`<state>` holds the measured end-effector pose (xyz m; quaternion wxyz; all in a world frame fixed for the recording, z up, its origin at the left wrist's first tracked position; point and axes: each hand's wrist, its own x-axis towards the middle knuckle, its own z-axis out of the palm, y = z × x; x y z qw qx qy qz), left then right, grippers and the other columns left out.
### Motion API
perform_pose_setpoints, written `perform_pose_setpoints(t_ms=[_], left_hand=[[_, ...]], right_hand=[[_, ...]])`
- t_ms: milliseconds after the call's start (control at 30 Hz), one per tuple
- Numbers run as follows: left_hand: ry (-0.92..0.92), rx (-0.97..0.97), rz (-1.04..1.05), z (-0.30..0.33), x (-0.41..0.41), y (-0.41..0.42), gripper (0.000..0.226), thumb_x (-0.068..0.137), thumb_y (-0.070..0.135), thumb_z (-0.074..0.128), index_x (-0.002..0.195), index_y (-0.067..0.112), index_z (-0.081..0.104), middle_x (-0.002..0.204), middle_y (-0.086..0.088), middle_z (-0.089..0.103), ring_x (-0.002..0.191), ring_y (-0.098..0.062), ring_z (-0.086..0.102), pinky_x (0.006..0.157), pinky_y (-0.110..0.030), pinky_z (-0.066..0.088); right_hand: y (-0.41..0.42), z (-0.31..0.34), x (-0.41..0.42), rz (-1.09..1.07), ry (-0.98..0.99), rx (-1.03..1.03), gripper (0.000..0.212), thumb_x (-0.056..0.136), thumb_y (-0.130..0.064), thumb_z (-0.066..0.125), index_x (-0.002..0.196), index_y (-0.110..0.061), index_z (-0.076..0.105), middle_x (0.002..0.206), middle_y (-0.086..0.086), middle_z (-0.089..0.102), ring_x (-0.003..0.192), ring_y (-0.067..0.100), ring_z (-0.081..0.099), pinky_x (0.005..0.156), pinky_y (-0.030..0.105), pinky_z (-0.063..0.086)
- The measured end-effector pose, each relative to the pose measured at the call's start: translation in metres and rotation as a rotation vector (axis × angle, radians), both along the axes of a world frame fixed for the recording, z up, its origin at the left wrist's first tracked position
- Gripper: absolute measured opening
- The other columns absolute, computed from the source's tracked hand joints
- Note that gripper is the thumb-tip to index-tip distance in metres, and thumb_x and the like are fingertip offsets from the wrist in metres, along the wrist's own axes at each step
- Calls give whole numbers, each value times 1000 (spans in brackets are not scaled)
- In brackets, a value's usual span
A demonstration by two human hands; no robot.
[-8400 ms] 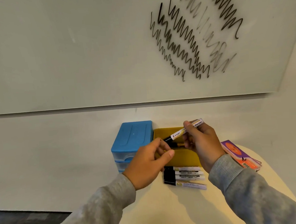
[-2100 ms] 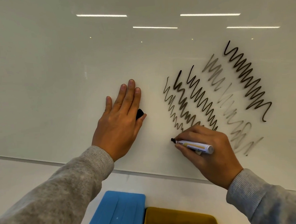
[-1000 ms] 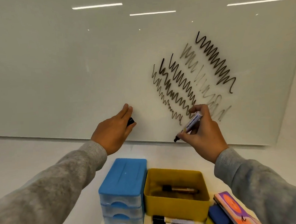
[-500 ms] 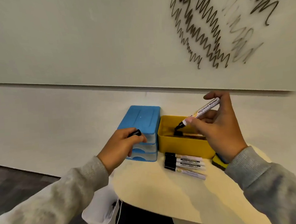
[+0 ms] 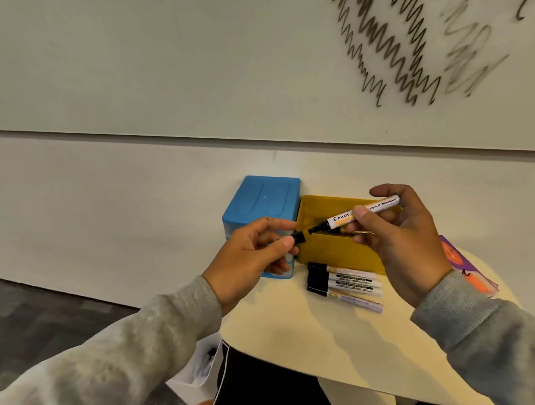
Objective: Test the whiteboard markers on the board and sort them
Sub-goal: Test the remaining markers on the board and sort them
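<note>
1. The left hand [image 5: 248, 260] pinches the black cap [image 5: 299, 238] between thumb and forefinger, its other fingers loosely curled; the cap's mouth faces right, toward the marker's tip. The grip is light, on a small smooth part, so the cap could twist or drop to the floor if the fingers relax.
2. Behind that hand, a blue drawer box [image 5: 264, 199] stands against the wall, touching the yellow bin [image 5: 335, 251] on its right.
3. The marker [image 5: 359, 214] is held over the bin, tip aimed left and slightly down, just short of the cap with a small gap between. If the two are not in line, the tip may strike the cap's rim or ink the left fingers (a smear, not a disaster).
4. Three capped markers [image 5: 346, 283] lie side by side on the tabletop [image 5: 314, 331], just in front of the bin. Which pile is which cannot be told, so the tested marker could land in the wrong one.
5. The right hand [image 5: 400, 241] grips the marker's barrel, fingers wrapped round it with the thumb on top. A cap pushed on only halfway would let the marker dry.
6. Up right, scribbles [image 5: 400, 37] mark the board [image 5: 157, 52]; some are faint.
7. At the tabletop's right edge lies a purple-and-orange pack [image 5: 464, 262].
</note>
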<state>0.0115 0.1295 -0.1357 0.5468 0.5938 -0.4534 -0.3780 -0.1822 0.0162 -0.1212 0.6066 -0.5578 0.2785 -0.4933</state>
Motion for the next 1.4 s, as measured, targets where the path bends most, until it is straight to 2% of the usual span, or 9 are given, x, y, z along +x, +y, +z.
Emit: perform_pose_setpoints(t_ms=[367,467,533,600,700,867,1067,1233,1400], left_hand=[[5,-70,-26,10,-7,3,18,94,15,65,111,8,64,94,-12,76,71,-18,68,73,-30,58],[3,-89,8,11,-8,2,17,97,19,61,106,5,66,85,-9,75,66,-17,63,70,-30,57],[1,-81,46,11,-8,2,24,101,24,54,105,5,67,73,-2,65,61,-13,54,63,-25,51],[26,-55,97,12,-9,2,32,105,31,46,105,8,68,64,6,50,58,-8,44,58,-24,44],[28,-29,157,15,-13,2,40,107,36,38,99,10,68,56,19,48,54,-5,39,55,-23,40],[-64,-70,162,19,-20,3,40,107,36,36,90,11,62,56,16,47,53,-6,35,53,-28,33],[-147,-116,170,22,-23,5,39,107,36,34,89,12,58,55,19,49,49,-4,40,49,-21,36],[-189,-156,181,23,-28,8,37,107,36,33,84,17,55,57,19,51,49,-4,45,50,-17,35],[-208,-165,173,24,-29,8,37,108,35,33,83,17,54,56,18,50,48,-4,44,49,-18,35]], right_hand=[[8,3,3,53,-27,21,30,93,-1,63,121,-7,56,82,12,72,79,26,71,66,29,59],[10,4,4,124,-3,30,27,98,-4,57,124,-8,60,92,18,72,81,25,71,67,29,59],[11,4,4,176,42,29,25,101,-7,52,124,-9,62,95,19,72,79,23,68,64,29,57],[12,3,4,192,150,-31,23,103,-11,49,119,-11,65,87,15,69,72,21,60,59,29,51],[12,-2,4,217,289,-160,18,103,-13,50,104,-8,67,73,9,56,62,20,47,53,30,40],[18,-5,6,294,319,-229,10,100,-10,55,99,-5,63,63,-1,46,55,18,35,51,31,29],[19,-2,4,331,287,-351,16,90,-12,70,101,-6,60,67,-3,47,58,10,40,53,18,37],[21,-2,3,353,278,-351,22,86,-21,71,99,-8,59,73,6,52,58,9,41,54,18,38],[25,0,3,365,236,-328,21,85,-17,70,94,-4,56,76,-5,62,57,1,50,55,14,41]])
